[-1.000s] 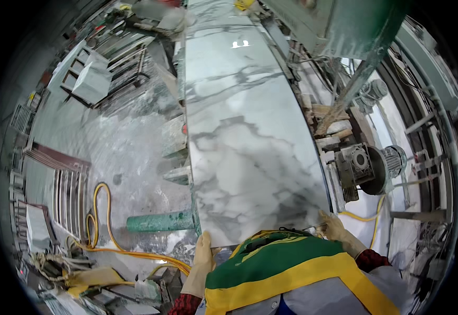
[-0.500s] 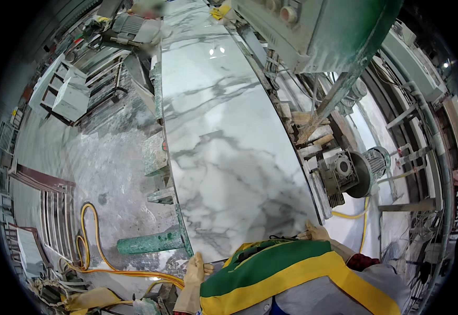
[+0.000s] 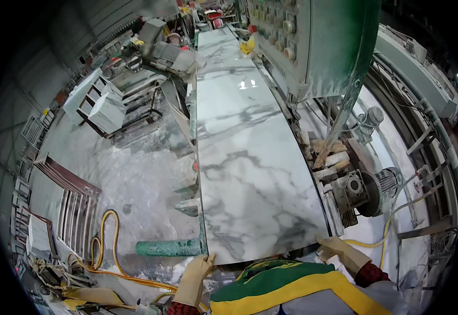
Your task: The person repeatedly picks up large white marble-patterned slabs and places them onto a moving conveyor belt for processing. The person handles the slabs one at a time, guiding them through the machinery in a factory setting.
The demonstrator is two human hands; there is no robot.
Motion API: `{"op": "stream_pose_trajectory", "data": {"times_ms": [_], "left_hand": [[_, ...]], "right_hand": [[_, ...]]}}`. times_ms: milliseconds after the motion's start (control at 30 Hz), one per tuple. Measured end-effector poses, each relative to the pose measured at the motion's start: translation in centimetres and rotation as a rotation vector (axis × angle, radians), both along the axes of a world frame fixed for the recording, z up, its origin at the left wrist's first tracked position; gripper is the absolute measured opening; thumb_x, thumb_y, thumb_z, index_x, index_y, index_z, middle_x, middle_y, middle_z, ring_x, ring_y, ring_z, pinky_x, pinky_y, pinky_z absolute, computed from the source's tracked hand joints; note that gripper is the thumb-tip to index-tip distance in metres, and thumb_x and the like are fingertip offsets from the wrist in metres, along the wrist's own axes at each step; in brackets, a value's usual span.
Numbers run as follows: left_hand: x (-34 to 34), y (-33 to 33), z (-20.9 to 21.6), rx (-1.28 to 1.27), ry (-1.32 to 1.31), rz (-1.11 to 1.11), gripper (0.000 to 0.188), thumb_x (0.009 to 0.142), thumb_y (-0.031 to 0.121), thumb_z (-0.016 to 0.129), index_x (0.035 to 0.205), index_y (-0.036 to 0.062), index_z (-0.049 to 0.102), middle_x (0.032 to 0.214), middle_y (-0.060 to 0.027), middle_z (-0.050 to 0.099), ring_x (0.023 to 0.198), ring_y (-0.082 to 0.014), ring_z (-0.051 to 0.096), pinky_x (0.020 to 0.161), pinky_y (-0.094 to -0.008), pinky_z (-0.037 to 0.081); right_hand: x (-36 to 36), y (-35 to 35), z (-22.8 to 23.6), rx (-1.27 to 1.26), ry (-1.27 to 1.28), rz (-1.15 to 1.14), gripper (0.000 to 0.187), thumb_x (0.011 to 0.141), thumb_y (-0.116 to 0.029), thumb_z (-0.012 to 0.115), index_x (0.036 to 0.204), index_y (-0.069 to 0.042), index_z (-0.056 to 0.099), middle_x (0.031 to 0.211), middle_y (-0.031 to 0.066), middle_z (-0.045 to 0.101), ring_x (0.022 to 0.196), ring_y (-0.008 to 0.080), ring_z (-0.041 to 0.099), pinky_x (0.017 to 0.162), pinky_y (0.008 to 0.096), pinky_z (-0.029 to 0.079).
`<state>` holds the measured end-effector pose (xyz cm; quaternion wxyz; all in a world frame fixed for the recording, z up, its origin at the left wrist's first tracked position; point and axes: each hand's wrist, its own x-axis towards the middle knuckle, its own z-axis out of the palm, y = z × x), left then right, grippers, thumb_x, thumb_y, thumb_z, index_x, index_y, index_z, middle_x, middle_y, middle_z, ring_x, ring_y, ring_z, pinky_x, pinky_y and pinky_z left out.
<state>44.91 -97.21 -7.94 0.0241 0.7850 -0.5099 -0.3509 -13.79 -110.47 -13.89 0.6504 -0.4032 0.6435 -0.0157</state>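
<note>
A long white slab with grey marble veining (image 3: pixel 255 184) stretches away from me, its glossy face up, on a machine bed. My left hand (image 3: pixel 195 275), in a cream glove, is closed at the slab's near left corner, with its thumb by the edge. At the near right corner my right hand (image 3: pixel 344 253), gloved the same way, has its fingers curled at the edge. The undersides of both grips are hidden. A green and yellow apron (image 3: pixel 276 286) covers my front, just below the slab's near edge.
Left of the slab, a green roller (image 3: pixel 168 248) juts out and a yellow hose (image 3: pixel 116 231) loops over the floor. A motor (image 3: pixel 389 181) sits close on the right, under a tall control cabinet (image 3: pixel 318 47). Metal racks (image 3: pixel 76 220) stand farther left.
The view has tilted up and swung left, so the slab lies farther right in the picture. More of my right glove shows now. Both hands remain at the slab's near corners.
</note>
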Motion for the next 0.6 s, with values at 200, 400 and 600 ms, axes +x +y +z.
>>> {"op": "stream_pose_trajectory", "data": {"times_ms": [200,400,600], "left_hand": [[-4.2,-4.7,9.6,-0.541,-0.127,-0.192,0.038,0.103,0.038,0.066,0.121,0.0058,0.073,0.113,-0.0245,0.075,0.105,-0.0468,0.072,0.089,-0.0557,0.056],[-7.5,-8.2,2.5,-0.812,-0.285,-0.519,0.058,0.103,0.04,0.067,0.152,0.0096,0.059,0.154,-0.0264,0.057,0.141,-0.0487,0.053,0.119,-0.0587,0.041],[-7.9,-8.3,2.5,-0.835,-0.278,-0.468,0.057,0.105,0.036,0.066,0.156,0.0122,0.058,0.159,-0.0215,0.055,0.145,-0.0457,0.051,0.122,-0.0595,0.038]], "right_hand": [[5.9,-3.8,10.0,-0.579,0.068,0.256,0.051,0.103,-0.044,0.072,0.104,0.006,0.077,0.09,0.0219,0.079,0.08,0.0368,0.078,0.074,0.045,0.064],[13.8,-4.4,11.0,-1.58,0.26,0.599,0.056,0.093,-0.031,0.072,0.138,0.003,0.07,0.143,0.0277,0.068,0.129,0.0459,0.066,0.112,0.0541,0.053],[14.0,-4.6,8.8,-1.653,0.248,0.57,0.058,0.091,-0.029,0.073,0.139,0.005,0.068,0.145,0.03,0.066,0.133,0.051,0.063,0.12,0.0573,0.048]]}}
